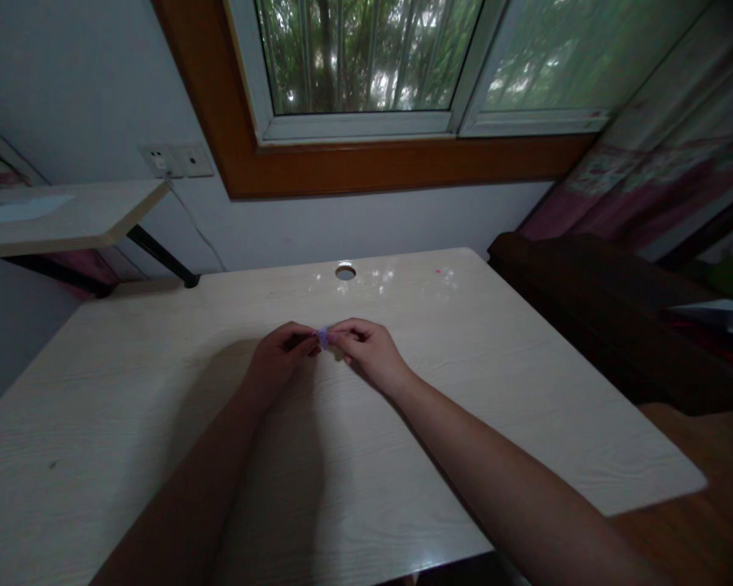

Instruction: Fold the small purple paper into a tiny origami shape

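Between my two hands, just above the middle of the table, is a small purple thing (323, 337), thin and light-coloured; its exact kind is too small to make out. My left hand (283, 355) pinches it from the left side with thumb and forefinger. From the right, my right hand (366, 346) pinches its other side, fingertips close to those of the left. The fingers hide much of the thing. Both forearms reach in from the bottom of the view, and a shadow falls on the table beside the left one.
The pale wood-grain table (464, 391) has a round cable hole (345, 273) near its back edge. A raised shelf (67, 216) on black legs stands at the left. Behind are a wall socket (177, 160) with a cord and a window; a dark wooden piece (574, 309) stands to the right.
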Tool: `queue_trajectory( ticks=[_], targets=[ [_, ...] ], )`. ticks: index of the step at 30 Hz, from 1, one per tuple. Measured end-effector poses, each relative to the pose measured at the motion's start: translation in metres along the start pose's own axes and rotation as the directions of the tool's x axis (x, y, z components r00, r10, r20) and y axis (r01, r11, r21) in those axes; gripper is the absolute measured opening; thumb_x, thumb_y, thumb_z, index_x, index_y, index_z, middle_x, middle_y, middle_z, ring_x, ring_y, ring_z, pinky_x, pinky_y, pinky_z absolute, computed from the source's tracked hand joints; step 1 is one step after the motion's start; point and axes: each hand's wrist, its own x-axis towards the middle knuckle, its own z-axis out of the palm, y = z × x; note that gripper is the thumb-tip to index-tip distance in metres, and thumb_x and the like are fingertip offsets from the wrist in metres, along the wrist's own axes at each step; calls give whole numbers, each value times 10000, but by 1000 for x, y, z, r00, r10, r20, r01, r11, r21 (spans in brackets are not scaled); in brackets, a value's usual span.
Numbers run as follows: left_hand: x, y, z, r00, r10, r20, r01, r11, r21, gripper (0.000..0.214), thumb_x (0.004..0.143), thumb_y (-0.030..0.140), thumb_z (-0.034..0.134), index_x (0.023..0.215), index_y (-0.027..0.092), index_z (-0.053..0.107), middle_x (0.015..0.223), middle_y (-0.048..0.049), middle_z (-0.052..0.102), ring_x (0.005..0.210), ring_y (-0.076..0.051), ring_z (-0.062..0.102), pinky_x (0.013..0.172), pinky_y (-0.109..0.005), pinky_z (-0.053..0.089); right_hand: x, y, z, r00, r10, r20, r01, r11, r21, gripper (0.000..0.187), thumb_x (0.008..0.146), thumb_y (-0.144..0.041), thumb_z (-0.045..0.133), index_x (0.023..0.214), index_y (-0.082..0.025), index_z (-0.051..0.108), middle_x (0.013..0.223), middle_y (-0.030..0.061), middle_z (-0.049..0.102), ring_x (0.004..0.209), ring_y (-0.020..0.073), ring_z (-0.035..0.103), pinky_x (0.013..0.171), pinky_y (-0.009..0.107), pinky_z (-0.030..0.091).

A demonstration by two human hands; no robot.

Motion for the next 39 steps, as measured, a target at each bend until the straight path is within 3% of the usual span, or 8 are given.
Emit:
queue_trajectory(
  ticks=[10,16,27,36,39],
  targets=[
    [-1,1,-3,999,24,28,-26,997,71,154,813,338,709,839,187,723,753,-20,696,719,-153,653,708,-271,531,0,7,-1,990,-103,95,122,968,-219,254,812,-410,694,895,-172,720,639,3,649,508,105,552,510,226,402],
    [-2,2,-3,999,5,47,-12,990,137,197,856,373,655,850,187,722,780,-29,702,747,-163,656,739,-280,525,-1,8,-1,982,-171,84,190,921,-341,205,837,-369,669,888,-180,730,667,7,654,544,109,547,546,229,418],
    [-1,-6,-2,999,-24,43,17,987,157,223,798,390,712,905,194,715,836,-51,736,775,-189,689,739,-302,546,-3,2,-2,922,-371,107,365,747,-556,103,844,-253,672,916,-209,730,782,19,664,686,134,579,643,246,429],
    [0,-8,-2,998,-2,67,-10,982,187,228,840,384,676,960,191,698,895,-58,725,805,-185,693,774,-314,552,-5,2,-2,907,-391,155,395,668,-630,126,867,-239,643,968,-219,716,829,24,656,713,136,580,668,253,429],
    [0,-8,0,999,43,19,-46,986,159,260,824,365,702,1025,208,652,941,-47,700,814,-177,693,762,-314,563,-6,0,-1,906,-394,158,391,631,-670,115,872,-229,631,951,-220,714,829,26,654,723,138,586,665,252,423]
  ],
)
